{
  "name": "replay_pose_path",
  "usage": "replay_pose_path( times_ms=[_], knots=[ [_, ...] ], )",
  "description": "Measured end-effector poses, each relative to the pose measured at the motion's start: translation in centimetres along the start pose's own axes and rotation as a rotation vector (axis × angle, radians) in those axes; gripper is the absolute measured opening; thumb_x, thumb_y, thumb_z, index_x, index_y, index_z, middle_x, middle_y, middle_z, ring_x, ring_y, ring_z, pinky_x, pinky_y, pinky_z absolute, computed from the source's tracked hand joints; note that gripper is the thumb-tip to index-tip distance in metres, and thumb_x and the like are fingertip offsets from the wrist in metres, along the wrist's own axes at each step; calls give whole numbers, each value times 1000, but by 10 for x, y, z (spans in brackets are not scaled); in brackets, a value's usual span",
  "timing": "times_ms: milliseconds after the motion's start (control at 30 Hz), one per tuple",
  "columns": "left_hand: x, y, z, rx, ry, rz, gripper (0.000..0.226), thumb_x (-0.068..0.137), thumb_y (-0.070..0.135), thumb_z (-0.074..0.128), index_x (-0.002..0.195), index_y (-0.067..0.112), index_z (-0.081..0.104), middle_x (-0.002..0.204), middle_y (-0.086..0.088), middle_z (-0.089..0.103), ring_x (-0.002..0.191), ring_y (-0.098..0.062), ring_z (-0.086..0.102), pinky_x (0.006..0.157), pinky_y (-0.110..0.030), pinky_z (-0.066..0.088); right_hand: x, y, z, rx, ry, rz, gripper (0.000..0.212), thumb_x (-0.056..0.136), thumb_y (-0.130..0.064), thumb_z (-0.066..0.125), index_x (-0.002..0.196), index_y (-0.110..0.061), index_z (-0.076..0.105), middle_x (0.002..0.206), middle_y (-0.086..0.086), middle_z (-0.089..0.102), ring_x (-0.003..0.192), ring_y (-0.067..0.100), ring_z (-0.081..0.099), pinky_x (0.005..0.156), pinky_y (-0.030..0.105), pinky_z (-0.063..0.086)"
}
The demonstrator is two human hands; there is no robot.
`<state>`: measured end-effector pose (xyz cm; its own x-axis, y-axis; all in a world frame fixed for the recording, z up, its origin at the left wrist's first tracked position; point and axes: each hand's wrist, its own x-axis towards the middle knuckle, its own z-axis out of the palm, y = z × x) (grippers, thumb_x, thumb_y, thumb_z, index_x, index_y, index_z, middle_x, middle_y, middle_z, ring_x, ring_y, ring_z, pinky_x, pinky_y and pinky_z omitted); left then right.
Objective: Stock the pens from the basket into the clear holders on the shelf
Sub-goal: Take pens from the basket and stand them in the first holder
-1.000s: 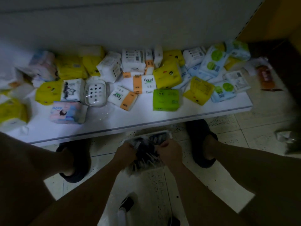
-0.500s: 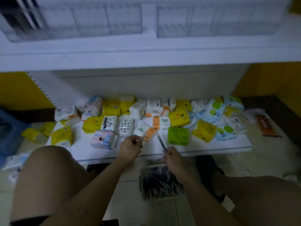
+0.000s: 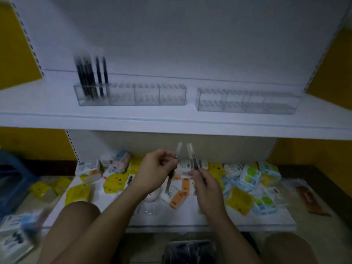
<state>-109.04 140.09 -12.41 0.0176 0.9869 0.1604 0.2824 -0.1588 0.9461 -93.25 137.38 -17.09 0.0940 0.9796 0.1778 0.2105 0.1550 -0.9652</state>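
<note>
My left hand grips one pen with its clear cap pointing up. My right hand pinches a second pen, also cap up, close beside the first. Both pens are held below the upper shelf. On that shelf stand two clear holders: the left holder has several dark pens upright in its leftmost compartment, the right holder has none. The basket with dark pens sits on the floor at the bottom edge, between my knees.
The lower shelf is strewn with tissue packs in yellow, white, orange and blue. A blue bin stands at the left. More packs lie on the floor at the lower left. Yellow walls flank the shelf unit.
Both hands have risen from the basket, each now holding a pen upright. My view has tilted up, bringing the upper shelf and its holders into sight.
</note>
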Motion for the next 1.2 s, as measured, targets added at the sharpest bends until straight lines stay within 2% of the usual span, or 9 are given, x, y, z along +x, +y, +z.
replay_pose_path(
  times_ms=[133,233,333,433,500,567,667,1000,1200],
  knots=[
    [1,29,-26,-44,55,96,8,86,12,68,88,20,68,83,-7,70,86,-28,67,80,-50,56,3,-51,7,144,-48,-69,24,99,-31,47,112,-32,66,103,-16,67,89,-7,61,69,9,46],
    [4,48,-49,-31,113,160,10,87,14,68,88,23,66,84,-5,69,86,-26,68,77,-51,56,10,-82,19,116,-120,-98,27,97,-32,48,119,-33,65,77,-6,66,72,12,61,57,19,46],
    [7,67,-75,10,162,226,19,87,13,67,96,29,64,89,2,68,82,-24,69,73,-50,57,24,-105,33,72,-129,-167,18,95,-27,56,107,-34,68,97,-12,70,91,0,63,72,15,52],
    [9,81,-101,90,192,311,46,88,11,65,122,38,53,91,6,64,75,-16,69,71,-44,58,42,-127,47,-11,-121,-251,17,91,-20,64,97,-35,66,95,-7,70,85,1,65,72,15,52],
    [11,88,-115,190,201,362,58,88,13,66,130,47,45,92,8,62,74,-11,68,70,-36,59,50,-144,55,-53,-126,-284,33,89,-15,67,112,-36,58,92,-7,68,77,3,66,69,22,55],
    [16,95,-126,246,201,387,57,89,15,65,128,50,44,93,10,59,76,-8,68,69,-35,60,57,-163,61,-98,-140,-319,77,85,-11,71,142,-42,30,97,-12,63,72,7,67,68,28,59],
    [23,106,-142,288,218,422,52,89,14,64,123,48,44,94,15,56,75,-4,66,69,-32,60,65,-188,66,-150,-179,-423,107,82,-7,74,143,-59,3,106,-14,56,67,9,68,66,26,59],
    [61,137,-195,409,408,542,47,85,14,69,123,36,51,93,12,64,80,-3,65,73,-11,54,117,-230,111,-64,-50,-554,49,89,-17,66,129,-37,45,95,-12,61,70,10,69,65,23,60],
    [83,138,-217,497,565,629,49,83,13,72,127,26,54,97,8,67,87,-7,63,84,-17,49,143,-244,138,-14,12,-642,49,88,-19,68,130,-32,48,92,-13,60,68,6,67,63,14,55]
  ],
)
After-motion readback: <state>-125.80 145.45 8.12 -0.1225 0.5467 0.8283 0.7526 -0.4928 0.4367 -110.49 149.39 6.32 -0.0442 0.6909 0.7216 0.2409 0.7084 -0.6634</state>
